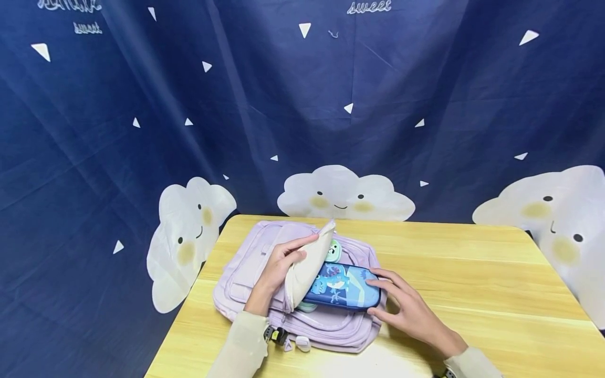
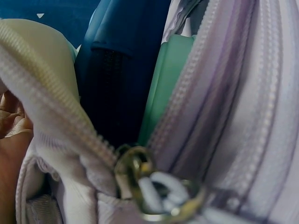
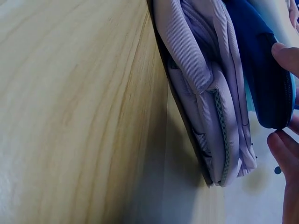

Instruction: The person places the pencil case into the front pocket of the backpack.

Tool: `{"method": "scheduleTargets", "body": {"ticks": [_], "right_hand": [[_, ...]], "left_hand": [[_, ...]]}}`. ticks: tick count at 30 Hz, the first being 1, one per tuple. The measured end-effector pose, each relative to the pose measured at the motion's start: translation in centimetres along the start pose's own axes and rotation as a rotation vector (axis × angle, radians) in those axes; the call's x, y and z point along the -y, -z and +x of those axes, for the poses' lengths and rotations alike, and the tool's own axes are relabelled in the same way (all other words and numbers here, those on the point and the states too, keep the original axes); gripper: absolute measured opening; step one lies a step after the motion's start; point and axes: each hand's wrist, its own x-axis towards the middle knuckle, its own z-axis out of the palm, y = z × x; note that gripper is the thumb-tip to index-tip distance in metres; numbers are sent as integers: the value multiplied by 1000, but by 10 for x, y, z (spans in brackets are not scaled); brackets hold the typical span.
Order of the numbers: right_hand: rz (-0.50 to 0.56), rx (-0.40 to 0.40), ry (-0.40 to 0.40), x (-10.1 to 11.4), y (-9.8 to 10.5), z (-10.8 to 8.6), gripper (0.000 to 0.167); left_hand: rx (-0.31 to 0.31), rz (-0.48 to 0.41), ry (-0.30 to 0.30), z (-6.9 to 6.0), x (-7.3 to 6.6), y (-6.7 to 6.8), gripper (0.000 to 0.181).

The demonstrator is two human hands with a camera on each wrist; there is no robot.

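A lilac backpack [image 1: 264, 247] lies flat on the table with its front pocket unzipped. My left hand [image 1: 280, 262] grips the pocket's cream-lined flap [image 1: 307, 270] and holds it up. A blue pencil case [image 1: 361, 286] with a dinosaur picture lies partly under that flap. Its right end is between the thumb and fingers of my right hand [image 1: 406, 307]. Beneath the case, a green item [image 2: 168, 79] shows in the pocket opening in the left wrist view. The right wrist view shows the case's dark zip side [image 3: 266, 84] above the backpack.
The wooden table [image 1: 472, 273] extends to the right of the backpack. A metal zip pull [image 2: 140, 177] hangs at the pocket's corner. A white charm [image 1: 303, 344] lies at the backpack's near edge. Behind the table hangs a dark blue curtain [image 1: 293, 105] with clouds.
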Motion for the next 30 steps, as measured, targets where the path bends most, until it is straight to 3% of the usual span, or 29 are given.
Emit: {"method": "scheduleTargets", "body": {"ticks": [18,30], "right_hand": [[69,-20,13,1,0,0,61],[81,-85,80,6,-9,8,54]], "left_hand": [[-7,-23,-9,0,0,0,49],[-13,-15,-11,0,-3,-4,50]]}}
